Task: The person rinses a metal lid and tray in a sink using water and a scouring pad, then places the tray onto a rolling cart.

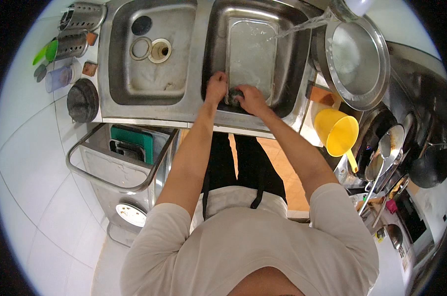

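A rectangular metal tray (pixel 252 59) with water in it lies in the right basin of a stainless steel double sink (pixel 199 111). My left hand (pixel 216 88) is at the tray's near left edge, its fingers curled; whether they grip the rim cannot be told. Against the tray's near end, my right hand (pixel 251 99) holds a dark scouring pad (pixel 235 97). A stream of water (pixel 301 27) runs in from the upper right and lands by the tray's far right side.
The left basin holds a drain ring (pixel 140 48) and a black disc (pixel 141 25). Right of the sink stand a large metal bowl (pixel 384 70), a yellow plastic dipper (pixel 329 127) and several pans. Perforated steel utensil holders (pixel 71 43) stand left, above a metal cart (pixel 116 166).
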Demonstrator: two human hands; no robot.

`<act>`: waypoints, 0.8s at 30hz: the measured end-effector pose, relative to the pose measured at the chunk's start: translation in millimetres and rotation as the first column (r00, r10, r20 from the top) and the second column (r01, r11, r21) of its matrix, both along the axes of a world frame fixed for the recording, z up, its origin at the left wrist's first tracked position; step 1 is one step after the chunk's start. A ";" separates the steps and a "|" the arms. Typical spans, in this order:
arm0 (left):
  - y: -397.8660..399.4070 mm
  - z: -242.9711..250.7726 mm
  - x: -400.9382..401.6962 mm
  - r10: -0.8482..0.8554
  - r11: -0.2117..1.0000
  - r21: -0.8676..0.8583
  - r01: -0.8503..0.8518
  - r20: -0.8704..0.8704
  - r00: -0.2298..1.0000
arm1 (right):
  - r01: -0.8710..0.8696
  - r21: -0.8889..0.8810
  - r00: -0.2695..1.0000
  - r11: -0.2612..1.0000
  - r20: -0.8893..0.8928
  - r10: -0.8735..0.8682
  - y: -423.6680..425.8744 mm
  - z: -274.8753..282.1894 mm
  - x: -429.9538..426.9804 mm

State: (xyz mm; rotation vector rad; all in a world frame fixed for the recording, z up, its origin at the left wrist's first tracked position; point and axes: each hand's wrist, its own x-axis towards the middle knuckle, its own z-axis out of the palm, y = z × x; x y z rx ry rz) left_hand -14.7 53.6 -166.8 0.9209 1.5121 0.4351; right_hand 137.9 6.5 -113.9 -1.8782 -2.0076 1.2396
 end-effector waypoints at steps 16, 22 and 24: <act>-12.4 54.6 7.8 -0.303 0.909 0.152 0.389 -0.401 0.865 | 0.461 0.247 0.887 0.852 -0.121 -0.445 136.6 -10.9 -24.2; -16.6 38.4 -5.2 -0.227 0.932 0.202 0.302 -0.325 0.918 | 0.332 -0.038 0.943 0.943 0.043 -0.330 78.8 -0.9 -48.9; -16.8 42.8 -1.3 -0.199 0.942 0.192 0.275 -0.338 0.920 | 0.367 0.025 0.929 0.930 0.039 -0.367 91.5 -5.0 -52.9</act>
